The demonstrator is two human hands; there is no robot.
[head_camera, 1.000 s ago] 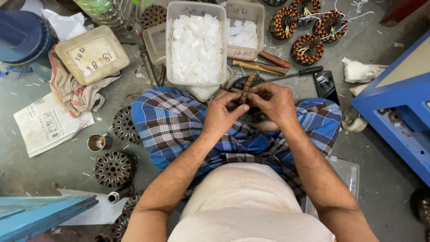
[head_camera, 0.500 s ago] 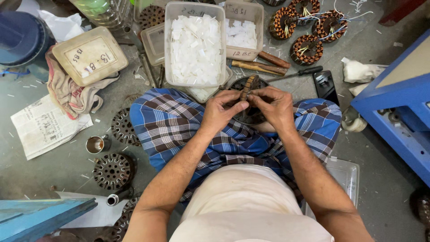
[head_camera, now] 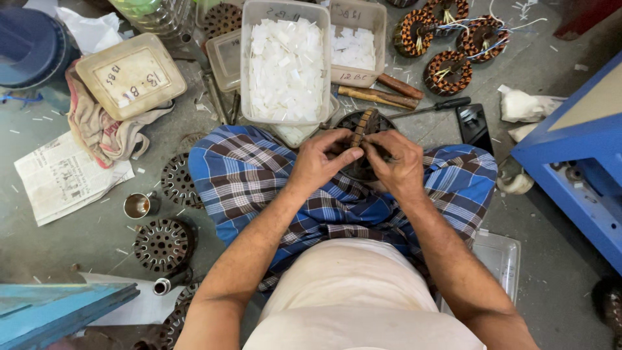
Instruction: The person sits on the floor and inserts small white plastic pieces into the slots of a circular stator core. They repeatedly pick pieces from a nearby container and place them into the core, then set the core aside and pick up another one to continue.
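Looking down from the head camera, I see both hands meeting over the lap, on a round dark stator core (head_camera: pixel 363 139) that rests on the blue checked cloth (head_camera: pixel 259 175) across the knees. My left hand (head_camera: pixel 321 162) is curled against the near left side of the core, its fingers (head_camera: pixel 340 154) bent tight on the rim and on a narrow brownish strip that stands up across it. My right hand (head_camera: pixel 398 162) closes on the core from the other side, fingers (head_camera: pixel 379 146) pinched at that same strip, so the two hands touch each other there. Both grips are closed on the core; I cannot tell which fingertip actually has the strip.

Everything sits on the grey floor (head_camera: pixel 78 246). Just beyond the core stands a clear tub of white paper slips (head_camera: pixel 285 61), its near edge almost touching the hands, with a second smaller tub of slips (head_camera: pixel 356 45) at its right. Near the far right edge of the floor lie three copper-wound stators (head_camera: pixel 447 71), and between them and the core are wooden-handled tools (head_camera: pixel 382 96) and a black phone (head_camera: pixel 474 124). To the left a lidded cream box (head_camera: pixel 129 74) sits on a crumpled rag (head_camera: pixel 103 133), with a folded newspaper (head_camera: pixel 65 181) nearer me. A small metal cup (head_camera: pixel 137 205) and bare slotted cores (head_camera: pixel 162 245) lie by the left knee. A blue bench (head_camera: pixel 576 162) fills the right side.
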